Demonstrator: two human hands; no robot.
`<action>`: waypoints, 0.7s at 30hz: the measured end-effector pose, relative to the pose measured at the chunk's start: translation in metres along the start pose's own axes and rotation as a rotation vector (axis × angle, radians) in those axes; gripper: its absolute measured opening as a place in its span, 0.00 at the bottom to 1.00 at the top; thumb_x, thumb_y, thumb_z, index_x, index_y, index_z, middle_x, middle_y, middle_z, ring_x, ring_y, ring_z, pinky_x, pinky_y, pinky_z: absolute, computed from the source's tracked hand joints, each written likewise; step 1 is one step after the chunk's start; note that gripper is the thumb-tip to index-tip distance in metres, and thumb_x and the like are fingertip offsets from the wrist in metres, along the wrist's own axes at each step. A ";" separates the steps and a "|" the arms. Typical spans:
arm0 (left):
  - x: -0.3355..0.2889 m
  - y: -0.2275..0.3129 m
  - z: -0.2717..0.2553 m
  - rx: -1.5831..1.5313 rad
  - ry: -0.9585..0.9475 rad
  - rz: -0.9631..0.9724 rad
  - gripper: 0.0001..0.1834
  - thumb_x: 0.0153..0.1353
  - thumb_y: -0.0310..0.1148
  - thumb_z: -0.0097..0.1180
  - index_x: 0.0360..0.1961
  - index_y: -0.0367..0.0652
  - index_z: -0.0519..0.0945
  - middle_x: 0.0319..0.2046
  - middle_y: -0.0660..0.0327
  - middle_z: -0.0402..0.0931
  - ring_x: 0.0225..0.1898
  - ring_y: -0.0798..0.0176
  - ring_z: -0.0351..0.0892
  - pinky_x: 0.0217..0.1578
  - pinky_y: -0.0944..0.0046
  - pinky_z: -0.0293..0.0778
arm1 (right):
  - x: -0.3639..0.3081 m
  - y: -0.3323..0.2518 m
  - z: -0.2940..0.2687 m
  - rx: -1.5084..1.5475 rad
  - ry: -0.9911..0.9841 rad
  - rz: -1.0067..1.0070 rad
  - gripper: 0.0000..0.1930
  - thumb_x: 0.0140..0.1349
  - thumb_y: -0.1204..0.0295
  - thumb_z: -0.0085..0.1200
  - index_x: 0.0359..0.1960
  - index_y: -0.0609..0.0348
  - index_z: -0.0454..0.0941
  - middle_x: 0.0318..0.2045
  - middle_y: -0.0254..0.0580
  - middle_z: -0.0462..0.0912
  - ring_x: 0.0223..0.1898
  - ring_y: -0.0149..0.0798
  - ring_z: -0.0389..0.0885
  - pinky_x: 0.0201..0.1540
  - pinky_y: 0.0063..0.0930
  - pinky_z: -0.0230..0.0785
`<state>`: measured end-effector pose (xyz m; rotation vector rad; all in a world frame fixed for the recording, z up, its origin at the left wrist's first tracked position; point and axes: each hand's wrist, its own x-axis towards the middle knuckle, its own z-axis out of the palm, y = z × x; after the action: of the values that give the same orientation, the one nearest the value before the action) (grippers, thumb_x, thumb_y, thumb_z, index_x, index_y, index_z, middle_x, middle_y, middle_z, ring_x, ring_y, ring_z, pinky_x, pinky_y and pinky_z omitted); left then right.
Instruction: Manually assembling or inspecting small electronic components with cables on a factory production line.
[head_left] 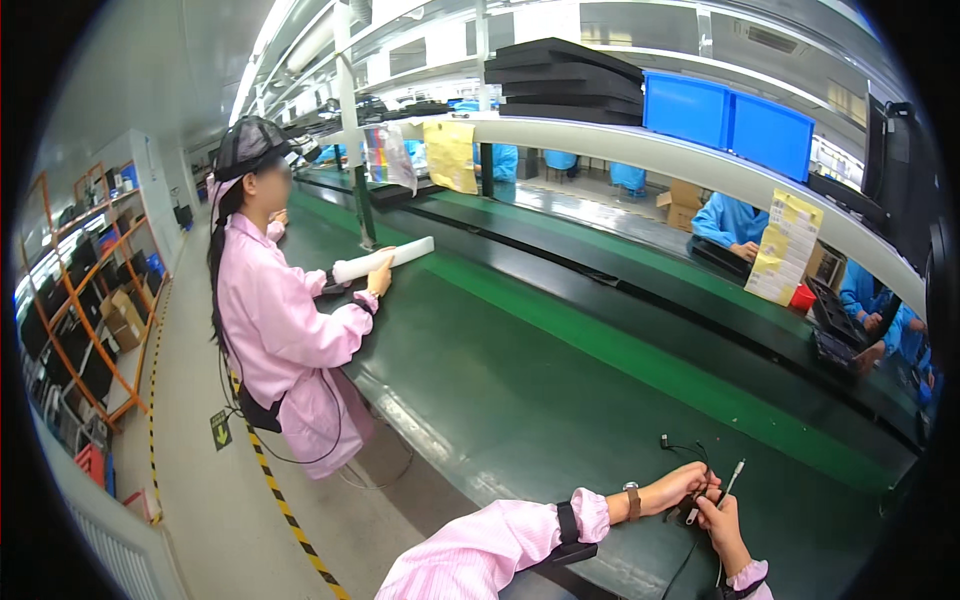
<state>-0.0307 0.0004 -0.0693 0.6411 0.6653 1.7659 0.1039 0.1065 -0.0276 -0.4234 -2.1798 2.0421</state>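
Both my hands are close together over the green bench [520, 400] at its near right part. With fingers drawn together, my left hand [682, 489] grips thin black cable [708, 456], whose small dark connectors [667, 441] stick out beyond it. Just below and to the right, my right hand [722, 527] is closed on a white cable [736, 476] with a slim plug end pointing up. A small metal-tipped piece [692, 516] shows between the hands. More thin cable hangs down below them. The fingers partly hide where the cables cross.
To the left, a person in pink [290, 300] holds a white roll-like object [385, 262] over the bench. A green conveyor strip [600, 345] runs lengthwise. Above are a shelf with blue bins [728, 125] and black foam-like slabs [565, 85]. People in blue sit across.
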 end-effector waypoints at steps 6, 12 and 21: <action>-0.008 0.017 0.035 0.014 -0.044 -0.089 0.14 0.65 0.32 0.45 0.50 0.40 0.66 0.40 0.59 0.71 0.42 0.66 0.73 0.43 0.66 0.71 | -0.012 -0.009 0.004 0.004 0.147 -0.030 0.10 0.63 0.67 0.50 0.32 0.60 0.79 0.14 0.26 0.72 0.13 0.18 0.64 0.15 0.13 0.49; -0.013 0.043 0.053 0.208 0.084 -0.139 0.18 0.68 0.34 0.45 0.55 0.35 0.64 0.46 0.53 0.73 0.48 0.62 0.74 0.48 0.61 0.71 | 0.000 -0.006 -0.006 -0.018 -0.020 -0.068 0.16 0.68 0.63 0.47 0.23 0.59 0.74 0.15 0.26 0.70 0.17 0.19 0.61 0.20 0.18 0.51; -0.012 0.031 0.051 0.331 0.159 -0.010 0.16 0.68 0.37 0.46 0.45 0.32 0.75 0.41 0.54 0.78 0.43 0.61 0.77 0.48 0.63 0.70 | 0.000 0.013 -0.010 0.116 -0.075 -0.146 0.15 0.63 0.60 0.54 0.38 0.61 0.80 0.25 0.30 0.77 0.24 0.22 0.70 0.27 0.19 0.65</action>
<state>-0.0116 -0.0126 -0.0125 0.7218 1.0832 1.7238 0.1079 0.1168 -0.0395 -0.1724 -2.0511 2.1225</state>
